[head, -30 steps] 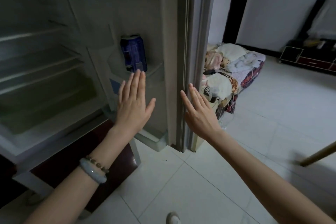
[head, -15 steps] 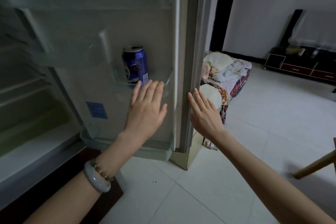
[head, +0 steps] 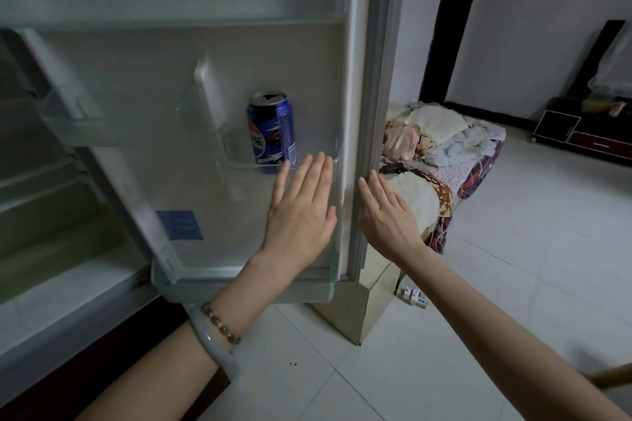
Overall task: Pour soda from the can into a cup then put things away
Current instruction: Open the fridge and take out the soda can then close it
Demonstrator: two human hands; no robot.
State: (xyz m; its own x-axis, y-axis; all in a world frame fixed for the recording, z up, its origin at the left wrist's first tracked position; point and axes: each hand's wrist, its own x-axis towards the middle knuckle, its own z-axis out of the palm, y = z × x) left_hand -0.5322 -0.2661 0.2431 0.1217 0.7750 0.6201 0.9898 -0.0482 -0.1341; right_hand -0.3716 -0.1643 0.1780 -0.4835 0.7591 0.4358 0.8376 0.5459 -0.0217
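A blue soda can [head: 272,128] stands upright with its top opened in a clear shelf on the inside of the open fridge door [head: 154,79]. My left hand [head: 301,212] is flat and empty, fingers together, just below the can against the door's inner panel. My right hand [head: 386,215] is flat too, its fingertips at the door's outer edge [head: 367,113]. No cup is in view.
The fridge interior [head: 44,208] with bare shelves lies at the left. A heap of blankets and clothes [head: 441,150] sits on the white tile floor behind the door. A low dark cabinet [head: 581,130] stands at the far right wall. A wooden stick [head: 612,378] pokes in at the lower right.
The view has come closer to the door and shifted right, so the door's inner side now faces me. Both hands stay flat near the door's edge; the can stays in its shelf.
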